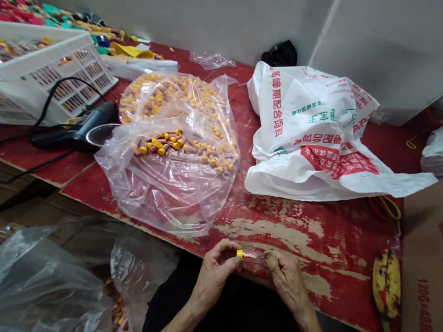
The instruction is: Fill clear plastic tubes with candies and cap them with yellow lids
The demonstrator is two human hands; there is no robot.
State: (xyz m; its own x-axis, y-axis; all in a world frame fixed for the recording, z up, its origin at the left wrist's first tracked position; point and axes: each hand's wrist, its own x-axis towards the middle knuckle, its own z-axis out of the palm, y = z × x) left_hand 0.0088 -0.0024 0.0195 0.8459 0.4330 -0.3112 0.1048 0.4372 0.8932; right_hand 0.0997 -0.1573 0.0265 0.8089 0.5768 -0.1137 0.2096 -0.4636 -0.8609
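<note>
My left hand [217,268] pinches the yellow-capped end of a small clear tube [250,256] with pinkish contents, near the table's front edge. At the tube's other, clear end, my right hand [285,278] closes its thumb and fingers. The tube lies level between both hands. Beyond my left hand, a clear plastic bag [183,199] rests on the red table [279,224], with many yellow-capped pieces [164,141] inside and at its mouth.
A white printed sack [314,130] lies at the back right. A white basket [53,68] and a black corded tool [90,124] are at left. Bananas [387,282] and a cardboard box [435,264] stand right. More plastic [41,283] hangs below, front left.
</note>
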